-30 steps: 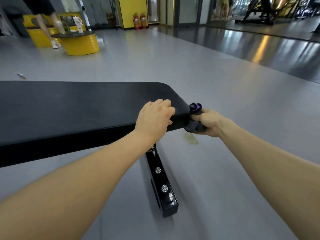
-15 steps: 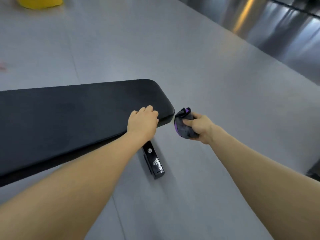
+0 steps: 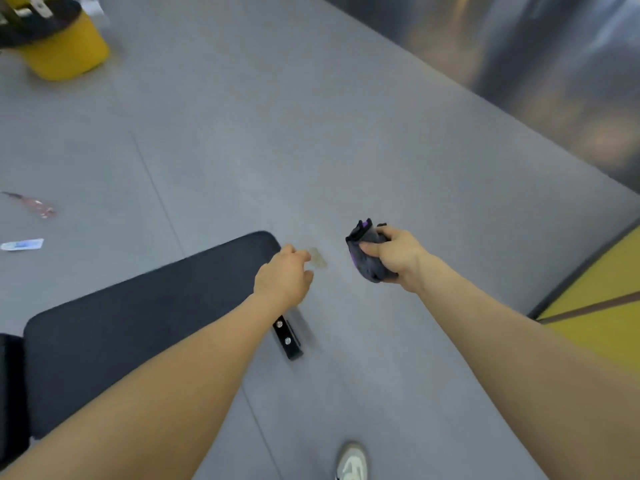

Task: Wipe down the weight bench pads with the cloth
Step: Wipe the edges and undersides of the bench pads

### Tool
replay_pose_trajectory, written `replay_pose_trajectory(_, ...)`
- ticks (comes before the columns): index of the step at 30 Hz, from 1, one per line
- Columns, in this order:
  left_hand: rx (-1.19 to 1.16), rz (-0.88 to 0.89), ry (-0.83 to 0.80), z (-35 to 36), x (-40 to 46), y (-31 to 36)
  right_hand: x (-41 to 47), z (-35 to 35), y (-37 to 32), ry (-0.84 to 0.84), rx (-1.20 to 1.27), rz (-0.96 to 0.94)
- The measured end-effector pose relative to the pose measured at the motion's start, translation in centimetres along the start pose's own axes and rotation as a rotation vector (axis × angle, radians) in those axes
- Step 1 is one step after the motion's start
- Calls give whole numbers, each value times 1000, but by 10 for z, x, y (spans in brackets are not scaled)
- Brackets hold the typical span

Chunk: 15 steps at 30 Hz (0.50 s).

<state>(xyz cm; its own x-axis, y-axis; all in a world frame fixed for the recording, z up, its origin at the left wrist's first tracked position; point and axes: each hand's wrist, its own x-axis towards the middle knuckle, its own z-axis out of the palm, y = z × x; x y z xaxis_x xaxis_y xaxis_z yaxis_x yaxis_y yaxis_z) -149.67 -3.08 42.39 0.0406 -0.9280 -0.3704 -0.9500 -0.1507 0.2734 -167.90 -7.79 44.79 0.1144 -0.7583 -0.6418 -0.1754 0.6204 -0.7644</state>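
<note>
The black bench pad (image 3: 145, 323) runs from the lower left to its rounded end at centre. A second black pad (image 3: 10, 393) shows at the far left edge. My left hand (image 3: 284, 277) hovers just past the pad's right end, fingers loosely curled, holding nothing. My right hand (image 3: 398, 258) is out to the right over the bare floor, clenched around a bunched dark grey and purple cloth (image 3: 363, 251). The cloth is clear of the pad.
The bench's black bolted foot (image 3: 289, 339) lies on the grey floor under my left wrist. A yellow round table (image 3: 62, 46) stands far left. Litter (image 3: 22, 244) lies on the floor at left. My shoe (image 3: 351, 462) is at the bottom; a yellow platform (image 3: 595, 306) is at right.
My left hand has come off the pad's edge. My right hand with the cloth has moved away from the pad's end, to the right. The view has risen and tilted down.
</note>
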Motion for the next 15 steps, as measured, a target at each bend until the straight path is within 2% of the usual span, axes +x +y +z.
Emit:
replay_pose_trajectory(4,-292,-81,-19,-60,16,52,-24,-29,-68,22,17,-33)
replay_pose_trajectory(8,-978,-263,-101,-112,37,99,-29,-42,-127,-10,8,-88)
replay_pose_trajectory(9,-1082,-292,-132,-123,45,106,-26,-44,-141,-29,3,-101)
replay_pose_trajectory(15,-1407,-338,-149,-184,121,126,23,-49,-228,-106,-110,-200)
